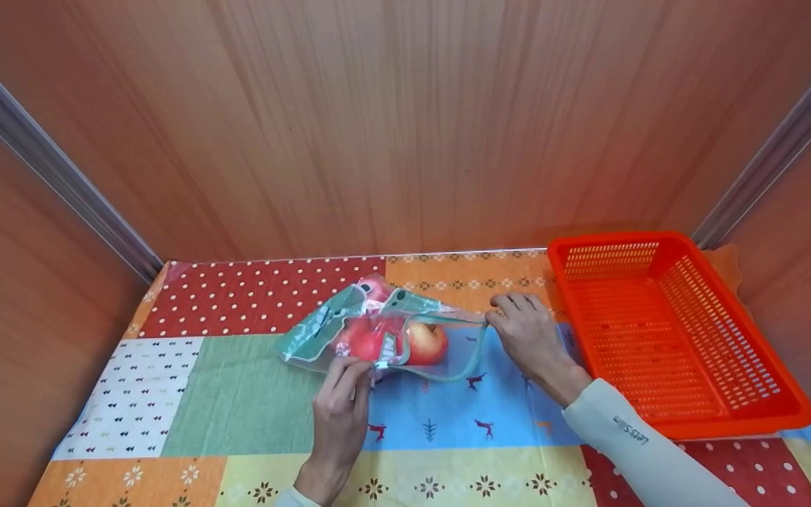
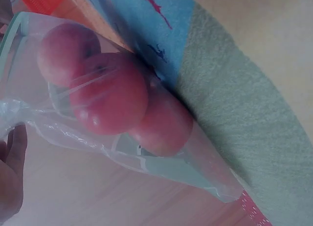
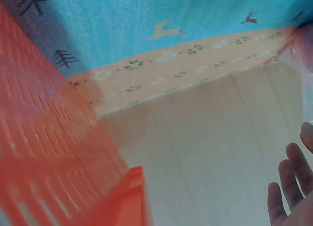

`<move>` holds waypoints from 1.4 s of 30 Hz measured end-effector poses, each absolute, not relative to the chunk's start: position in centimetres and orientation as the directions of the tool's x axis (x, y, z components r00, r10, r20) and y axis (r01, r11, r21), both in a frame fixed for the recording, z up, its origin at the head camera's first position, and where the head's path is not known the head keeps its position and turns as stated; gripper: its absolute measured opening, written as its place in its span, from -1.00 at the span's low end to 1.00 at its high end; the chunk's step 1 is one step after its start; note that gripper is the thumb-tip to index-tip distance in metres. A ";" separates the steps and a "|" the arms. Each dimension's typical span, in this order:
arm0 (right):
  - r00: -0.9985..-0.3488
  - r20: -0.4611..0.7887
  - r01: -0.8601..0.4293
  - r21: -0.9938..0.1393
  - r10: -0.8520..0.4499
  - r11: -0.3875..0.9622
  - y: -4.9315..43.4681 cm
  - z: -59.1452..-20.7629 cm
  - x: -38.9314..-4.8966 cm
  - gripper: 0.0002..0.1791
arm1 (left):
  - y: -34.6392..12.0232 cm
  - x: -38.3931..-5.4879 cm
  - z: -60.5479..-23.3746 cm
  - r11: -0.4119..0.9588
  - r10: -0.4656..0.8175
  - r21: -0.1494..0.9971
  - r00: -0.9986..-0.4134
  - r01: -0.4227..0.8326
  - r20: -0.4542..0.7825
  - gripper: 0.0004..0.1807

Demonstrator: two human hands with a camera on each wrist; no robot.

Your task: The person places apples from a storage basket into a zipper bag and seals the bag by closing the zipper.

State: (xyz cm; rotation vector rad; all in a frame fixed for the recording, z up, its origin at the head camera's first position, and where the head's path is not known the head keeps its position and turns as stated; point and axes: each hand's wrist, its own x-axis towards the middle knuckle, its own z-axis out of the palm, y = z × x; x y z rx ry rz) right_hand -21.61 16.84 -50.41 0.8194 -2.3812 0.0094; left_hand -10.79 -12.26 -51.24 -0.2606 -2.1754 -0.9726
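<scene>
A clear plastic bag with green trim (image 1: 335, 313) lies on the patterned cloth, its mouth spread toward the right. Red apples (image 1: 360, 339) show through the film, and a yellow-red apple (image 1: 425, 343) sits nearest the mouth. My left hand (image 1: 338, 408) pinches the bag's near edge. At the far right corner of the mouth, my right hand (image 1: 529, 338) grips the green rim. The left wrist view shows three apples (image 2: 108, 94) bunched inside the bag. Only some fingers of my right hand (image 3: 293, 187) appear in the right wrist view, at its right edge.
A red-orange slotted plastic basket (image 1: 659, 345) stands to the right, close to my right forearm. Wood-grain panels (image 1: 405, 127) rise behind and at both sides. Under everything lies a patchwork-print cloth (image 1: 250, 401).
</scene>
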 end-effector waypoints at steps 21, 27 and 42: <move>-0.703 0.572 -0.478 0.058 -0.422 0.876 17.2 -47.7 -19.1 -0.88 | -12.9 -11.1 -49.5 0.562 -0.206 0.672 -0.705 0.482 0.679 -0.76; -0.727 0.557 -0.475 0.013 -0.401 0.880 17.4 -46.6 -18.5 -0.89 | -13.0 -11.0 -48.9 0.538 -0.228 0.693 -0.709 0.480 0.668 -0.79; -0.753 0.558 -0.480 -0.101 -0.350 0.872 19.0 -44.8 -17.2 -0.91 | -13.0 -11.1 -47.2 0.480 -0.239 0.699 -0.687 0.531 0.686 -0.81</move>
